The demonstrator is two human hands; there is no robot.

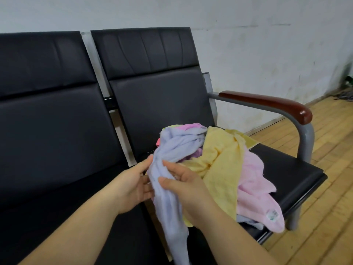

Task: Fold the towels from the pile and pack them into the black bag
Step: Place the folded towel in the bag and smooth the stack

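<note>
Head: towel pile [225,165] on black seat [286,169], wood floor [328,146]

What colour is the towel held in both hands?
Pale lavender-blue towel, seen best in the head view.

Room around the towel pile

I see bare seat [282,169] at its right edge; armrest [267,104] blocks beyond; left seat [57,150] open.

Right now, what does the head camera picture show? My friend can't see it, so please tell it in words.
Two hands, left hand and right hand, hold a twisted lavender towel pulled from a pile of yellow and pink towels. The pile sits on a black padded seat with a wooden armrest, beside a white wall and wooden floor.
</note>
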